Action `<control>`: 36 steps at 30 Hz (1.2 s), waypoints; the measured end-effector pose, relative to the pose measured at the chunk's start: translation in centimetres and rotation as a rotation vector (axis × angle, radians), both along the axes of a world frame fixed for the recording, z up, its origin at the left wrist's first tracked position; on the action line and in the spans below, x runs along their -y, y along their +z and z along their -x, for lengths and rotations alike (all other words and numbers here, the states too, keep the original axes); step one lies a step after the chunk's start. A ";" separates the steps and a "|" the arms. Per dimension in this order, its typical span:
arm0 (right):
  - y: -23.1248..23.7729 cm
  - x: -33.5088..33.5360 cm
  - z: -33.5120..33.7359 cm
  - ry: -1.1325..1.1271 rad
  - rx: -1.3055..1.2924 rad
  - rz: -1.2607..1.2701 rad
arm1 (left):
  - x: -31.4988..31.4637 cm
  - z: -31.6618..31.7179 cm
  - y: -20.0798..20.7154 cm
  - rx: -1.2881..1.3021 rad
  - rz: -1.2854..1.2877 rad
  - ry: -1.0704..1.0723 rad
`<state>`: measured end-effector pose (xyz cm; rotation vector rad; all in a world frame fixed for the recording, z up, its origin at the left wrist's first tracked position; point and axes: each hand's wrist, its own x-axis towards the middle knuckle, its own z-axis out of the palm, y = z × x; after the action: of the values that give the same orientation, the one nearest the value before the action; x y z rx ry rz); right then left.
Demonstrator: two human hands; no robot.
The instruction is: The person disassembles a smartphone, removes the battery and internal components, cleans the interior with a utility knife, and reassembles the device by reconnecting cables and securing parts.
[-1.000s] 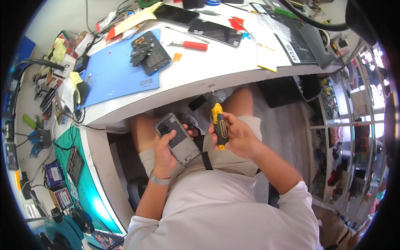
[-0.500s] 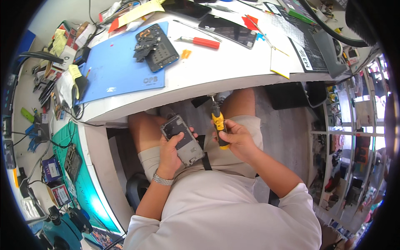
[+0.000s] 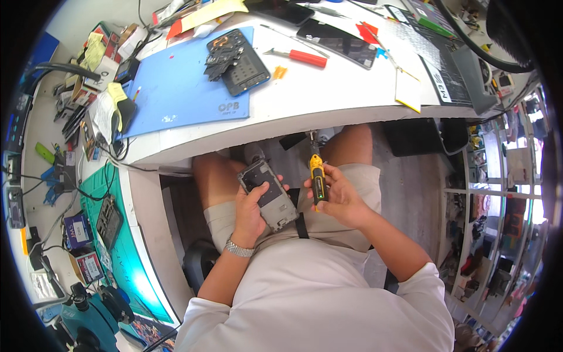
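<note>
My left hand (image 3: 251, 214) grips a phone display-and-frame part (image 3: 275, 202), grey and black with bare metal areas, over my lap. The thumb presses on its upward face, and fingertips curl round the far edge. My right hand (image 3: 347, 202) is closed round a slim yellow-and-black rotary tool (image 3: 318, 179). Its narrow metal tip points away from me toward the desk edge, apart from the phone part. A small green light shows on its handle.
On the white desk lies a blue mat (image 3: 182, 88) with an opened phone (image 3: 246, 67) on it. Nearby are a red-handled knife (image 3: 308, 58) and a dark phone screen (image 3: 337, 42). A black bin (image 3: 410, 138) stands under the desk; a teal microscope (image 3: 94, 317) is at lower left.
The rotary tool has turned in my right hand, so its black panel and green light face up. My head view has shifted slightly; the left hand keeps its hold on the phone part.
</note>
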<state>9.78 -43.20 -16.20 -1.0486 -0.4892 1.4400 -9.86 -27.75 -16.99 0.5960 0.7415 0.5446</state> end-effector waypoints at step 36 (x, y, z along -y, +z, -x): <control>-0.5 -1.2 5.5 -0.176 0.890 -0.006 | 2.7 -0.3 -2.1 0.010 -0.171 0.012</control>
<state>4.32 -41.96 -16.68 -1.6667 -0.9951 0.7544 -9.57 -30.45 -19.11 0.7470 0.6934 0.6254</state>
